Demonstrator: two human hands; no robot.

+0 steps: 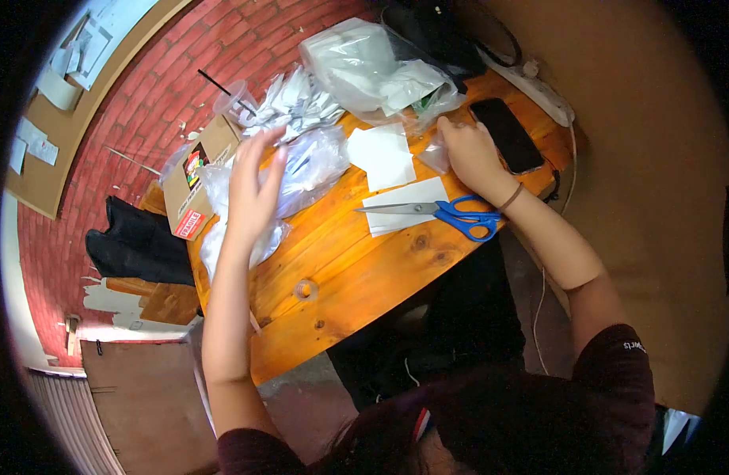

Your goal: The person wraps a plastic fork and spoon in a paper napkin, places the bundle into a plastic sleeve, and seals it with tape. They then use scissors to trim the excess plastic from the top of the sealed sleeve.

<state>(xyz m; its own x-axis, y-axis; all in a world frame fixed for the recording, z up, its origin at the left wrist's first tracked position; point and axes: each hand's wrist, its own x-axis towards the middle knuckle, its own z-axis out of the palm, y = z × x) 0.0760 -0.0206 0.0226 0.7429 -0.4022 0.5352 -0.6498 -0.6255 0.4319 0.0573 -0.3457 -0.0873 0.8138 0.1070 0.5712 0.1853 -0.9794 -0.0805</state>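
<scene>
Clear plastic bags (317, 162) lie on the desk (364, 289) by the L hand (253, 186). From where I stand, this grip has fingers and thumb apart, w/ nothing visible between; if it touches the bags, I cannot tell. On the R side, the R hand (469, 150) is curled just beside a small clear plastic (434, 161); its fingertips are hidden, so I cannot tell if that grip is clamped on it. For good work, I think thin film asks for a light pinch at one edge, b/c it may slip or crease, w/ the other palm keeping the rest flat.

Around, L to R: a cardboard box (214, 150) w/ FRAGILE label, a clear cup (236, 103) w/ black straw, white slips (297, 103) in a heap, a small ring (304, 291), then white paper (382, 157). Blue-handled scissors (463, 218) lie over another sheet (408, 195), their handles near the R wrist; this is the main obstacle, IMO. A phone (508, 134) also narrows the space there.
</scene>
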